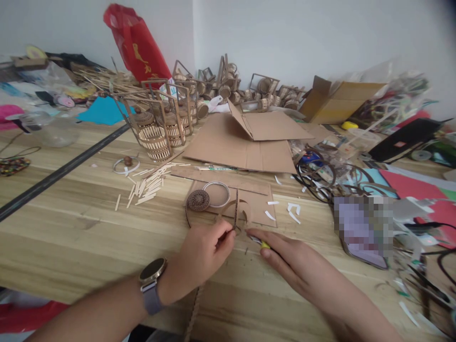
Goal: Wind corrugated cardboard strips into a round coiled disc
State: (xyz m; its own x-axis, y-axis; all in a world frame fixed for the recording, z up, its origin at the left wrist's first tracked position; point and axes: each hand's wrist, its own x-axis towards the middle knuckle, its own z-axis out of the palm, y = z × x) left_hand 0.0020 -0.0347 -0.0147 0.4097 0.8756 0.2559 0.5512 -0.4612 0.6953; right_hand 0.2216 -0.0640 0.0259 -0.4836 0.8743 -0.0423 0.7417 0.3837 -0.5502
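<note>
White walls [285,33] back the wooden table [89,247]. At its near centre, the left hand [204,247] pinches a cardboard strip [236,206]; the right hand [292,256], apart from it, grips what may be a cutter [264,244]. Beyond, leftward, lies a cardboard coil [198,200].

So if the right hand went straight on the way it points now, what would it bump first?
Probably the thin brown corrugated cardboard strip pinched in the left hand; depth is unclear, so it might meet that hand instead.
</note>
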